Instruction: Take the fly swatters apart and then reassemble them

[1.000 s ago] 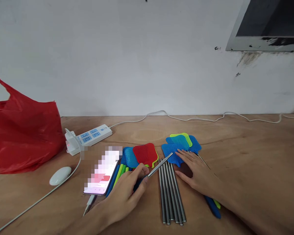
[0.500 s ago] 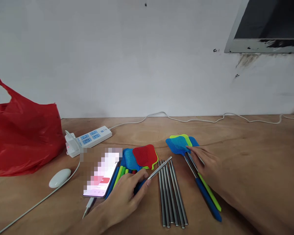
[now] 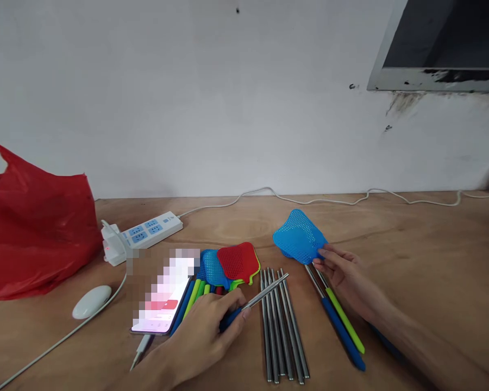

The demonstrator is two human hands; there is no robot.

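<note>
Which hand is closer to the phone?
Left. The left hand is just to the right of the phone; the right hand is much farther right, beyond the metal rods, holding a blue swatter.

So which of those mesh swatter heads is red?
The red head near the phone, overlapping a neighbouring blue head. The right hand holds a separate blue head. No other visible head is red.

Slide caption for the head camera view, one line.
Left hand holding a blue-handled metal rod, right hand gripping a blue swatter head.
</note>
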